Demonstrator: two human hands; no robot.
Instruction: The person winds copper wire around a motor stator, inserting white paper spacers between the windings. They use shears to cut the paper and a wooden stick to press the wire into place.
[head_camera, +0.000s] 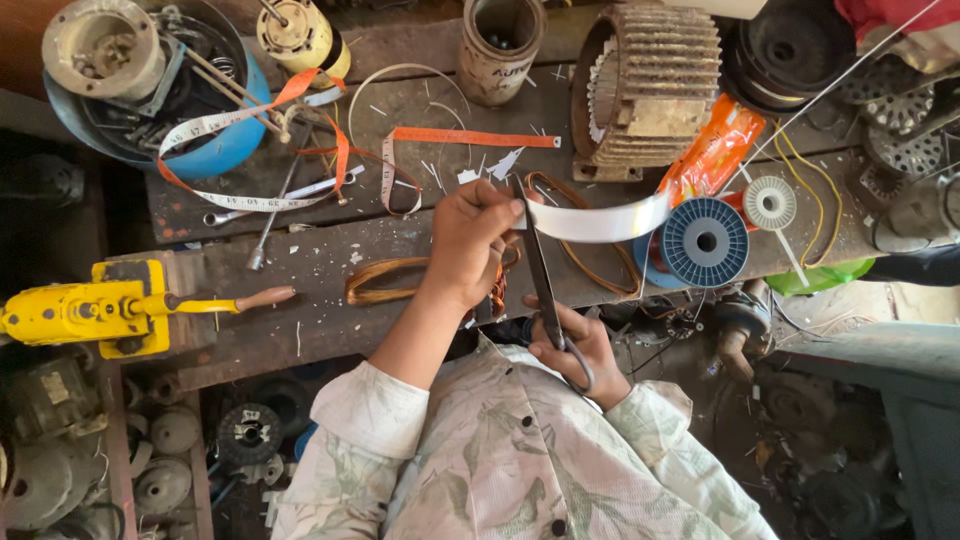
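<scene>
My left hand (470, 245) pinches the end of a long white strip (605, 220) that curves off to the right above the wooden bench (320, 330). My right hand (578, 345) grips the loops of dark scissors (540, 275). The blades point away from me, and their tips meet the strip just beside my left fingers. A coil of copper wire (385, 283) lies on the bench under my left wrist.
A blue wire spool (705, 240), a small white spool (770, 203) and an orange packet (715, 150) lie to the right. A finned motor stator (650, 90), a tin can (500, 40), a measuring tape (250, 130) and a blue bowl of parts (225, 150) sit behind. A yellow hand-cranked machine (90, 312) stands at left.
</scene>
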